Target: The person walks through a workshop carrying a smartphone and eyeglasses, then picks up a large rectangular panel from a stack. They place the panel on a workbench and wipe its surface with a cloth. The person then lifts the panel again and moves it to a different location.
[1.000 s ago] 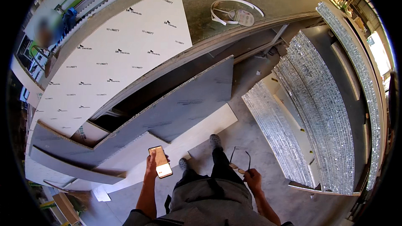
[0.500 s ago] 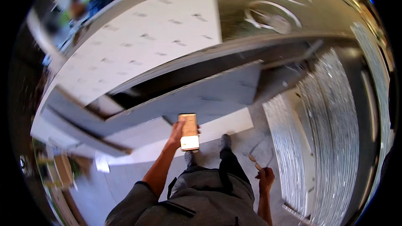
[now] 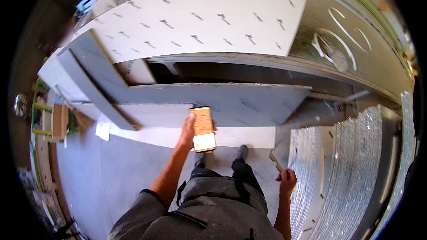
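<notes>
Floor: grey concrete floor (image 3: pixel 115 173) fills the lower left and centre of the frame, bare around the person's feet.
Large board: a white printed board (image 3: pixel 195 18) spans the upper centre, lying flat, its right edge near the upper right.
Grey panels: a long grey panel (image 3: pixel 222 104) lies across the middle below the dark gap; a narrower grey strip (image 3: pixel 95 84) slants down the left and overlaps it.
White sheet: a pale sheet (image 3: pixel 240 137) lies on the floor just ahead of the feet.
Foil sheets: shiny quilted insulation sheets (image 3: pixel 351 169) stack at the right, close beside the right arm.
Loops: pale coiled strapping (image 3: pixel 331 49) at the upper right.
Open room: a floor lane runs between the pale sheet and the foil stack; the left floor is open.
Left hand: left hand (image 3: pixel 189 131) at centre, raised and clasped around a phone (image 3: pixel 203 129), screen facing up.
Right hand: right hand (image 3: pixel 288 180) at lower right, closed around a thin stick-like tool (image 3: pixel 275 162); its kind I cannot tell.
</notes>
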`<control>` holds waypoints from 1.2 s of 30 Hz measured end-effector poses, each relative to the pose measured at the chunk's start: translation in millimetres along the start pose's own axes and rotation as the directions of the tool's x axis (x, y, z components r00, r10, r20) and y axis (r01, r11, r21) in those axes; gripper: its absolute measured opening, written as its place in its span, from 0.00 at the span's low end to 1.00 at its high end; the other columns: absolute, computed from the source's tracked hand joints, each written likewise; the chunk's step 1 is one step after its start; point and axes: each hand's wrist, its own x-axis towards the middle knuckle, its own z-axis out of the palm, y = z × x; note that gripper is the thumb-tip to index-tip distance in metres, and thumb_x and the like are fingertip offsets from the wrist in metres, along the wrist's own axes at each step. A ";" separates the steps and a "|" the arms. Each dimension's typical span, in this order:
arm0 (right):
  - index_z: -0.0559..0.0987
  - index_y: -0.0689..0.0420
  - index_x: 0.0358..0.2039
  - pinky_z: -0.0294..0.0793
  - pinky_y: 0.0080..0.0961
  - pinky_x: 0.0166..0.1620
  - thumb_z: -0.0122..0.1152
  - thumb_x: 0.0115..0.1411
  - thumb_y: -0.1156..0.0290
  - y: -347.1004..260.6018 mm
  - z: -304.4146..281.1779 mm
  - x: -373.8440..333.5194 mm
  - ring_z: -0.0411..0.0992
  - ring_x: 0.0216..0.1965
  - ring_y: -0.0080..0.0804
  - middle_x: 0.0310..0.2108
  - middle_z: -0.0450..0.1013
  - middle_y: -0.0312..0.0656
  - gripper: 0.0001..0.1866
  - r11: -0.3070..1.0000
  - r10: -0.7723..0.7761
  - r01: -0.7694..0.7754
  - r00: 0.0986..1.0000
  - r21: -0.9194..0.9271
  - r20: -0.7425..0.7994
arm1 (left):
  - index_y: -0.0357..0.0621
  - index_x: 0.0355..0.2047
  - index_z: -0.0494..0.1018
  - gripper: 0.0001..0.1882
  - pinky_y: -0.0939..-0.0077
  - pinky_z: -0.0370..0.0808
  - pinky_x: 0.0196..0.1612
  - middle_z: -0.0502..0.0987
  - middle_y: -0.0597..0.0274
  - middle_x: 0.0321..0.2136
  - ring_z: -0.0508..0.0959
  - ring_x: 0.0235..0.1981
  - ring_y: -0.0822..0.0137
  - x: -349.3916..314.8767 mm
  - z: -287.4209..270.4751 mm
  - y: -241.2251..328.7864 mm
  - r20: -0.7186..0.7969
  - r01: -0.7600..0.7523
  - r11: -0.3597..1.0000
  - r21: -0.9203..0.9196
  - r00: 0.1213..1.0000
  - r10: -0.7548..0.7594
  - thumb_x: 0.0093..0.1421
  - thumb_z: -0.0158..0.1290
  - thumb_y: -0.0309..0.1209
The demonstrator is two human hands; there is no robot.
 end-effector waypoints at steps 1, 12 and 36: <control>0.73 0.63 0.31 0.72 0.23 0.24 0.55 0.61 0.75 -12.9 8.0 -1.7 0.69 0.18 0.23 0.20 0.70 0.38 0.05 1.000 -0.017 0.017 1.000 -0.002 0.020 | 0.38 0.54 0.65 0.43 0.59 0.82 0.39 0.77 0.44 0.38 0.81 0.38 0.53 -3.3 -11.4 -6.6 0.004 0.002 0.998 -0.058 1.000 -0.002 0.59 0.38 0.68; 0.73 0.64 0.34 0.73 0.22 0.25 0.54 0.62 0.75 -21.3 24.8 -47.8 0.72 0.19 0.26 0.23 0.74 0.42 0.05 0.996 0.069 -0.061 0.990 0.069 -0.125 | 0.35 0.48 0.67 0.42 0.64 0.82 0.35 0.77 0.45 0.36 0.82 0.33 0.57 1.6 -2.6 4.2 0.094 -0.055 0.991 -0.120 0.993 0.066 0.59 0.40 0.67; 0.72 0.63 0.33 0.75 0.22 0.26 0.53 0.63 0.75 -87.6 33.6 -197.5 0.71 0.20 0.24 0.23 0.71 0.39 0.04 0.995 -0.093 0.095 0.928 -0.013 -0.361 | 0.33 0.52 0.66 0.61 0.64 0.81 0.36 0.77 0.46 0.36 0.81 0.33 0.58 -31.6 132.3 118.9 0.551 -0.252 0.962 -0.107 0.790 0.268 0.46 0.25 0.81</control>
